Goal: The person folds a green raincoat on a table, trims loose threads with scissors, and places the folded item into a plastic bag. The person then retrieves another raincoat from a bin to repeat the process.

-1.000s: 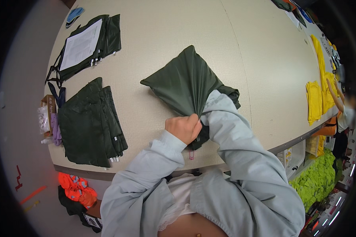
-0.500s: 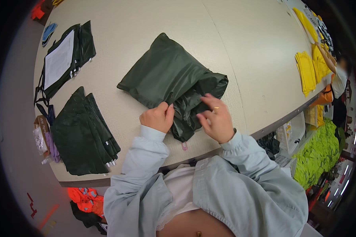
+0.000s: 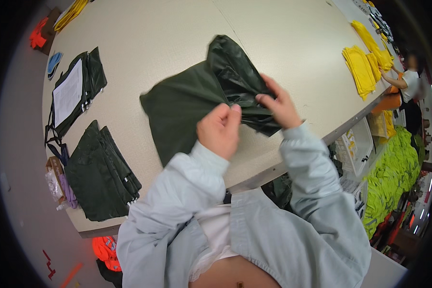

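A dark green fabric pouch [image 3: 180, 103] lies on the pale table in front of me, its shiny inner side folded out along the right end. My left hand [image 3: 219, 130] is closed in a pinch on the gathered edge at the pouch's lower middle. To its right, my right hand [image 3: 279, 102] grips the shiny folded-back part, thumb on top and fingers behind. The fabric between both hands is bunched and creased. What lies inside the pouch, if anything, is hidden.
At left lie a stack of dark green pieces [image 3: 98, 175] and another under a white paper sheet [image 3: 68, 93]. A small cardboard box [image 3: 55, 178] stands by the table's left edge. Yellow folded pieces [image 3: 358, 72] lie far right, near another person [image 3: 409, 81]. Lime-green fabric [image 3: 393, 180] is heaped below.
The pouch has turned, and its shiny end now stretches farther up. My right hand has moved up and right and taken hold of it. My left hand has shifted right, still pinching.
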`<state>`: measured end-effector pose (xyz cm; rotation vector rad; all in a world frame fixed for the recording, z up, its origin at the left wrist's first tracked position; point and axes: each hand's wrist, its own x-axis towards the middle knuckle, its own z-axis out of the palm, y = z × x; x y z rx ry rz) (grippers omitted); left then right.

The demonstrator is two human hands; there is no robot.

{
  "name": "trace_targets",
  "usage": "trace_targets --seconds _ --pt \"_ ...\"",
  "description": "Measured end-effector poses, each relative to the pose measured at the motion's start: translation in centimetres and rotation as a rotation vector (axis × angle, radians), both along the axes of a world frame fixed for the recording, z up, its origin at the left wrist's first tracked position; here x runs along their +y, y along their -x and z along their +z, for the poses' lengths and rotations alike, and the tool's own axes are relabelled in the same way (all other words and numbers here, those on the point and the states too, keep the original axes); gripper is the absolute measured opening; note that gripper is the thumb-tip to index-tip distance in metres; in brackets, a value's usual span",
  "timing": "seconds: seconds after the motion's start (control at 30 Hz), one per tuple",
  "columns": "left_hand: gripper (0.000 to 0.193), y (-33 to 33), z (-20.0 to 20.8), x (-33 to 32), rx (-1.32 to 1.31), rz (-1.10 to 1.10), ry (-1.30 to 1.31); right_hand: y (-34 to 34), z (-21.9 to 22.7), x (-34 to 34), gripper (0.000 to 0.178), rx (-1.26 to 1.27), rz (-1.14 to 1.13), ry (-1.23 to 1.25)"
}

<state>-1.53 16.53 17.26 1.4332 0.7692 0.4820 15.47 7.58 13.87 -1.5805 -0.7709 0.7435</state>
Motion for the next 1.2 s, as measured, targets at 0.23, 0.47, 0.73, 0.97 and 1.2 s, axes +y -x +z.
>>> trace_targets --seconds 0.23,0.47,0.73,0.97,1.2 --pt "0.027 -0.2 2.0 -10.4 -0.091 0.055 0.827 -4.1 5.8 2.3 0.052 0.052 0.846 0.272" --pt "0.020 -0.5 -5.4 -8.7 -0.096 -0.138 0.776 -3.4 -5.6 2.1 0.037 -0.500 0.572 0.304" --pt "0.042 -3.0 -6.6 1.4 0.334 -0.557 -1.154 -3.2 -3.4 -4.6 0.015 -0.575 0.317 0.575" --pt "0.046 -4.1 -7.7 1.4 0.433 -0.876 -1.187 -4.3 -6.8 -5.7 0.030 -0.418 0.377 0.374" --pt "0.022 -4.7 -9.4 3.1 0.078 -0.743 -0.735 -3.5 -5.1 -4.9 0.021 -0.657 0.377 0.259"
